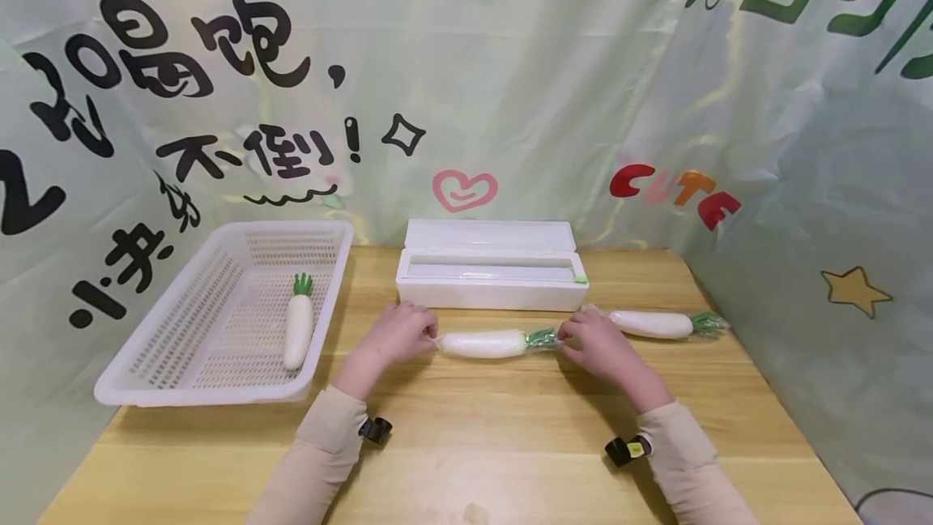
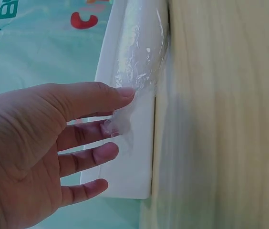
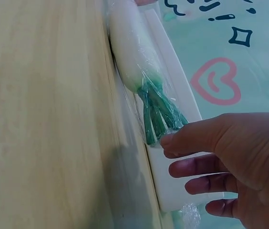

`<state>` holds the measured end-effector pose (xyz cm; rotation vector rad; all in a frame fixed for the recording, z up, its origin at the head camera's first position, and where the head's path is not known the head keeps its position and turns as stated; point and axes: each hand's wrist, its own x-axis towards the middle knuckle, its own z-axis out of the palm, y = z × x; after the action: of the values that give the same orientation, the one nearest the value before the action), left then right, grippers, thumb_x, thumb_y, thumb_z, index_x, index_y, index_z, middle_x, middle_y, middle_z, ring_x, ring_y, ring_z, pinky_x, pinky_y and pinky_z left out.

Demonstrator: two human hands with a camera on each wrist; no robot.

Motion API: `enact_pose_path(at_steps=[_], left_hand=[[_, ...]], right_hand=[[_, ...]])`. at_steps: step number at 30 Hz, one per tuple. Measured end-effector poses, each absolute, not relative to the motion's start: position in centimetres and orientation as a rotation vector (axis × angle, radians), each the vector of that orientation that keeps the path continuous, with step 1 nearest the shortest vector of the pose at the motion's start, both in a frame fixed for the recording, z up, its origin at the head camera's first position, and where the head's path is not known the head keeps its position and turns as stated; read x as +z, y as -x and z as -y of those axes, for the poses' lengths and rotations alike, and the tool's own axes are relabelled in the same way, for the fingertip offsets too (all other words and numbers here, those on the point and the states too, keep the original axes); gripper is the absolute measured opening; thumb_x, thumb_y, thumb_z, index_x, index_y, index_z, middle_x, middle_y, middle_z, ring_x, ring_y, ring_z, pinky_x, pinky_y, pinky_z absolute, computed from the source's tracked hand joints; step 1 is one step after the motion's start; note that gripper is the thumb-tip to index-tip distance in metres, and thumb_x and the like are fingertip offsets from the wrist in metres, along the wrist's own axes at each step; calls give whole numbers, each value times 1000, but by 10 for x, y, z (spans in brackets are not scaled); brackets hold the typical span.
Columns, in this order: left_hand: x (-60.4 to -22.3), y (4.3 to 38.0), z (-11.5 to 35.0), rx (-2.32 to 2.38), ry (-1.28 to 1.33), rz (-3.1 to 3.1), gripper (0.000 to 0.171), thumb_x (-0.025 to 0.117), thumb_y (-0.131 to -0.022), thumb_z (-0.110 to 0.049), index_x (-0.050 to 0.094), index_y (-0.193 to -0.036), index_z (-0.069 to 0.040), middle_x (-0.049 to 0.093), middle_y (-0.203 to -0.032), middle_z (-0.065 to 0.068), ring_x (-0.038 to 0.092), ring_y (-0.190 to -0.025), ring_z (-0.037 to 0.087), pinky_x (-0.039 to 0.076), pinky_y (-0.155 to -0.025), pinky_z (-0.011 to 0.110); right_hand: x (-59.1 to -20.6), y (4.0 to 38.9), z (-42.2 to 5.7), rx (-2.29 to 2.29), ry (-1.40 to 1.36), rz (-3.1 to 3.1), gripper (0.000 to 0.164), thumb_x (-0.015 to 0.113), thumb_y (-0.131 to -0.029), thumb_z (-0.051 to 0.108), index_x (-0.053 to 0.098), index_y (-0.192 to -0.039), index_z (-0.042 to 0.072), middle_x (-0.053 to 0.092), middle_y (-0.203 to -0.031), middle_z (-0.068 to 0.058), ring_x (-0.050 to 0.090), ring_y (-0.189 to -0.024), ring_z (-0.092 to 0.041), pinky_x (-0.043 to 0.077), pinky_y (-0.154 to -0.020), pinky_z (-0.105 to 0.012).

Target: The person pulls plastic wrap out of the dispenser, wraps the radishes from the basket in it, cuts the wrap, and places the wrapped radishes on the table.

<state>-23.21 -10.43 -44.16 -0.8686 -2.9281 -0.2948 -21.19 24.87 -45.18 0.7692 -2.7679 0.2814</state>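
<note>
A white radish (image 1: 483,343) with short green stalks, wrapped in clear cling film, is held level between both hands in front of a white box. At its root end, my left hand (image 1: 396,339) pinches the twisted film tail (image 2: 121,121) between thumb and index finger, the other fingers spread apart. My right hand (image 1: 601,347) pinches the film at the green stalks (image 3: 160,117) with thumb and index finger. Just beyond the right hand, a second film-wrapped radish (image 1: 652,324) lies on the table.
A white slatted basket (image 1: 219,395) stands at the left with one bare radish (image 1: 298,330) in it. Behind the hands is the white cling film box (image 1: 492,292), its lid (image 1: 490,235) raised. A printed curtain (image 1: 539,104) hangs behind the wooden table (image 1: 466,436).
</note>
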Motion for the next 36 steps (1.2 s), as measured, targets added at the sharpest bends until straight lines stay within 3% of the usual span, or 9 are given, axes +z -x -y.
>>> enact_pose_path(at_steps=[3,9,15,24,36], left_hand=[[-444,231,101,-254,871,2906,13,75,-82,-28,63,-79,-23,67,-85,-8,49,-78,15,43,-77,39],[-445,228,85,-253,898,2868,14,71,-84,-24,60,-75,-23,67,-86,-9,53,-82,16,43,-80,42],[-446,227,60,-257,949,2873,14,67,-86,-23,58,-77,-22,62,-83,-8,53,-85,17,44,-88,44],[-449,229,18,-219,1002,2885,16,68,-88,-30,57,-80,-24,61,-82,-10,51,-82,15,45,-88,41],[-453,234,-39,-260,1097,2852,11,65,-87,-27,58,-80,-22,57,-76,-11,49,-68,8,38,-61,23]], right_hand=[[-452,207,-250,260,-768,2754,9,77,-80,18,69,-79,15,64,-82,0,56,-82,-21,49,-78,-44],[-452,198,-262,230,-745,2746,9,77,-79,17,69,-80,13,66,-85,-3,64,-94,-30,52,-84,-48],[-454,191,-282,197,-678,2752,9,77,-79,16,69,-82,13,66,-83,-3,60,-79,-25,50,-71,-43],[-460,183,-317,171,-529,2797,9,75,-80,16,70,-86,11,69,-89,-7,61,-81,-29,49,-75,-49],[-458,170,-357,234,-331,2820,10,68,-84,11,69,-89,2,67,-88,-16,63,-84,-38,50,-77,-55]])
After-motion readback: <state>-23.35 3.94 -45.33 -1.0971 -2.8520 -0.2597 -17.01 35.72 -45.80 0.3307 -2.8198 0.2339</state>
